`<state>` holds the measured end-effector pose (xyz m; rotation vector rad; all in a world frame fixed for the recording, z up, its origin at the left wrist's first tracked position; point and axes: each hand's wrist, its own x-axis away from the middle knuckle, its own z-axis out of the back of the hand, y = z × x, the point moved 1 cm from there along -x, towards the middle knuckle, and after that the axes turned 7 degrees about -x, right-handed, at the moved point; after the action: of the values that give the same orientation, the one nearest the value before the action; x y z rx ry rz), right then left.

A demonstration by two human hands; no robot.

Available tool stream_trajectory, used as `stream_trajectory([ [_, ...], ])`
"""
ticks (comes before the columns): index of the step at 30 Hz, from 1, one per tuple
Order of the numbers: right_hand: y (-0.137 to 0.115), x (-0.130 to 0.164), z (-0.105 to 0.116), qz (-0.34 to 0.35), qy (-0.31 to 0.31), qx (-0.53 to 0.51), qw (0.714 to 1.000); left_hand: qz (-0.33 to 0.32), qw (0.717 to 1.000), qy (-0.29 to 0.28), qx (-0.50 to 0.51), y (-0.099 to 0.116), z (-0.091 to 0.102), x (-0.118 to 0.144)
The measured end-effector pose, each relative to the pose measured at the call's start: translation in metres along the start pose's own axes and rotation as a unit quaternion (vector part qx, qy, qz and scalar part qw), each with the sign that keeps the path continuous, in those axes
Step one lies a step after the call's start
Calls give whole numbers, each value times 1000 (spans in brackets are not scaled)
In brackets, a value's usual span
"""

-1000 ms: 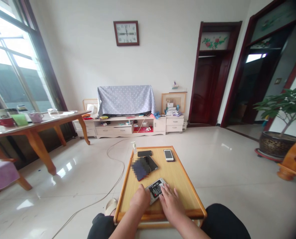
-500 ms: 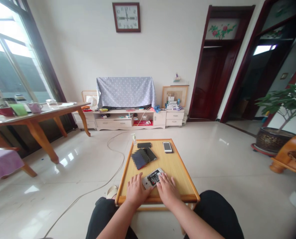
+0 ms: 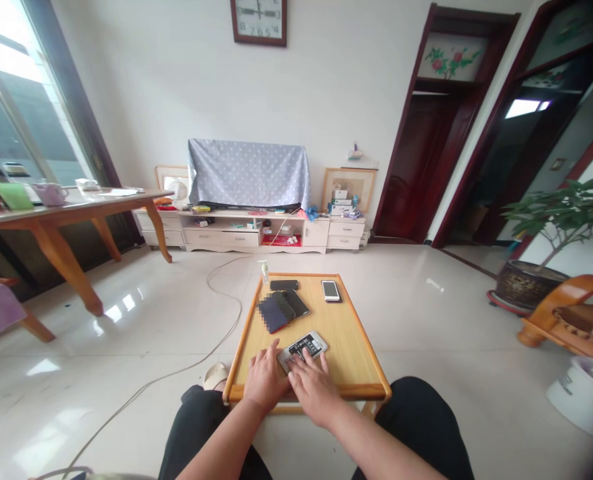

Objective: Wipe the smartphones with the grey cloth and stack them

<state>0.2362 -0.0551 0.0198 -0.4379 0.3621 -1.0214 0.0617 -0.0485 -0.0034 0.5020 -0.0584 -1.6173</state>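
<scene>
Your right hand [image 3: 317,395] has slid left along the open-backed smartphone [image 3: 310,343] since the last head frame. Fingers spread, resting on its near side and battery, no grip. Phone lies flat on the wooden table [image 3: 349,350], just beyond your hands; left hand [image 3: 265,379] at its left end, can't tell if gripping.

Through my feed I count one left hand [image 3: 265,378], one right hand [image 3: 317,392], one low counter [image 3: 344,333], one opened phone [image 3: 311,343], one white phone [image 3: 331,290], one black phone [image 3: 284,285], one pump bottle [image 3: 264,272], one wall clock [image 3: 259,28].
</scene>
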Motion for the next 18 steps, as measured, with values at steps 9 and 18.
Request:
stream_trajectory([
  [9,13,-23,21,-90,-12,21,996,10,1000,-14,16,-1,3,-1],
  [18,-22,-1,8,36,-42,16,998,0,999,-2,43,-6,-3,-1],
])
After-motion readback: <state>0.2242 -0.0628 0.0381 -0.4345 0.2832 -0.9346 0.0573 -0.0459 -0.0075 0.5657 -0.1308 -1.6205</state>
